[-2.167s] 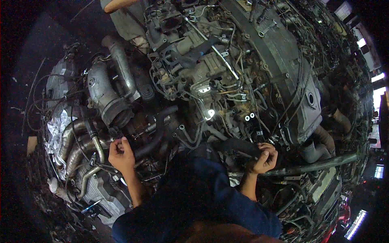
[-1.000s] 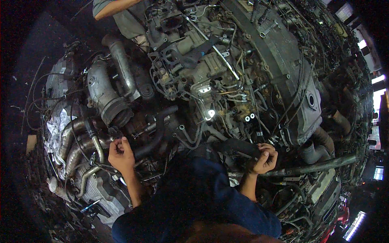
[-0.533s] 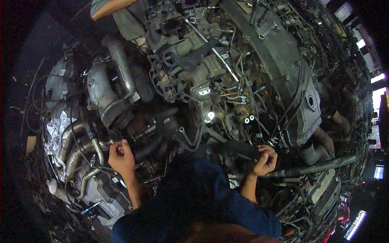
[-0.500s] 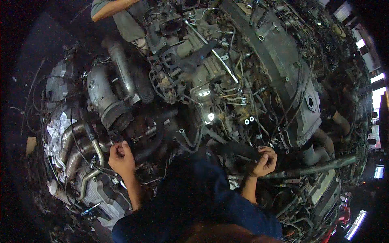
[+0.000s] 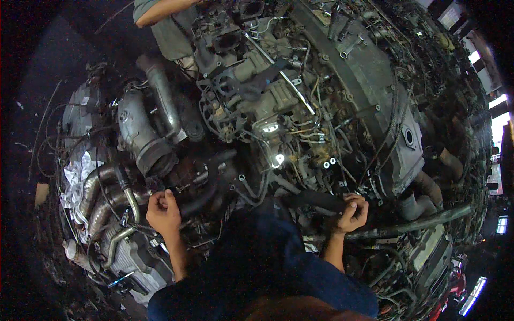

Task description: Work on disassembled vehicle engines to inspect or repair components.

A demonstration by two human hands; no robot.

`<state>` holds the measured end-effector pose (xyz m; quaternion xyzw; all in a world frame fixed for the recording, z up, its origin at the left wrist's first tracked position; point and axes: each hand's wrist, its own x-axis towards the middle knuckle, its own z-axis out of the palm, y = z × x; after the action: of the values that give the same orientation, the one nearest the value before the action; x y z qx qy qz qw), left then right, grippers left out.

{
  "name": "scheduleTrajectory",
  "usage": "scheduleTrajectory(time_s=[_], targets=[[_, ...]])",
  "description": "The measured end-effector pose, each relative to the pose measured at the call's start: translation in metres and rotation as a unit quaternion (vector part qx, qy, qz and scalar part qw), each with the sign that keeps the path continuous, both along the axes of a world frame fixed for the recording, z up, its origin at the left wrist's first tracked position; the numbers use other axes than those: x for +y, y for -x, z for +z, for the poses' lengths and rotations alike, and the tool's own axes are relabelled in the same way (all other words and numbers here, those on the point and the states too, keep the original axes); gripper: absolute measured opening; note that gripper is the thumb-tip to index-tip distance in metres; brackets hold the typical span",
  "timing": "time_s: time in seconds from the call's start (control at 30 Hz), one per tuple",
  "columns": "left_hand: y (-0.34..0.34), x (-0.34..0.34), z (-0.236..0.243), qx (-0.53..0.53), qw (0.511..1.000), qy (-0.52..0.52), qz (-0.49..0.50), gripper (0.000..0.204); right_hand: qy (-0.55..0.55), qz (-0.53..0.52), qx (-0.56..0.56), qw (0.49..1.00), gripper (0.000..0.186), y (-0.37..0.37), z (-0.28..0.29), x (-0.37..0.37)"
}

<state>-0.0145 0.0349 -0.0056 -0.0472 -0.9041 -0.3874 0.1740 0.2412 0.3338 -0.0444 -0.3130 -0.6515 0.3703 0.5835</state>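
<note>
My left hand (image 5: pixel 164 212) is closed, thumb uppermost and fingers curled, beside the flexible metal exhaust pipe (image 5: pixel 104 208) and thin dark lines. Whatever lies inside its fingers, if anything, is hidden. On the other side, my right hand (image 5: pixel 352 215) is also curled closed, at the right end of a thick dark hose (image 5: pixel 316 200). Its fingertips face away, so I cannot tell whether they grip the hose or something small. Beyond both hands stands a greasy, partly stripped engine (image 5: pixel 273 99), with a long shiny metal bar (image 5: pixel 286 79) lying across it.
Another person's forearm (image 5: pixel 163 12) reaches over the engine's far left. A large grey cast pipe (image 5: pixel 136 125) and a crumpled white sheet (image 5: pixel 77 174) lie to the left. A long dark tube (image 5: pixel 412 223) runs along the right, below a big grey metal cover (image 5: pixel 369 80). A blue pen-like tool (image 5: pixel 121 279) rests at lower left.
The view has shifted slightly, so the engine and pipes sit a little differently. Both my hands stay curled in nearly the same places. The other person's forearm appears slightly farther right.
</note>
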Motion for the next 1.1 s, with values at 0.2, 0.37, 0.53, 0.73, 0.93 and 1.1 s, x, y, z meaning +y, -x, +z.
scheduleTrajectory(time_s=[0.2, 0.37, 0.53, 0.73, 0.93, 1.1], targets=[[-0.001, 0.001, 0.000, -0.006, 1.000, -0.020, 0.011, 0.023, 0.004, -0.015, 0.024, 1.000, 0.018, 0.004, -0.002, 0.001], [-0.001, -0.003, -0.001, -0.005, 1.000, -0.015, 0.011, 0.023, -0.004, 0.004, 0.003, 1.000, 0.017, 0.002, -0.003, 0.004], [-0.001, -0.001, 0.001, -0.015, 0.999, -0.031, 0.007, 0.022, 0.003, 0.001, 0.005, 1.000, 0.015, 0.005, -0.002, 0.002], [-0.001, -0.001, 0.001, 0.015, 1.000, -0.016, -0.005, 0.021, -0.014, 0.023, 0.003, 1.000, 0.015, 0.003, -0.002, 0.000], [-0.005, 0.001, 0.007, -0.002, 0.999, 0.035, -0.003, 0.022, 0.000, 0.005, 0.011, 1.000, 0.018, 0.001, -0.002, -0.007], [-0.004, 0.001, 0.005, -0.012, 0.999, 0.042, -0.001, 0.022, 0.004, 0.006, 0.047, 0.999, 0.018, 0.002, 0.001, -0.011]])
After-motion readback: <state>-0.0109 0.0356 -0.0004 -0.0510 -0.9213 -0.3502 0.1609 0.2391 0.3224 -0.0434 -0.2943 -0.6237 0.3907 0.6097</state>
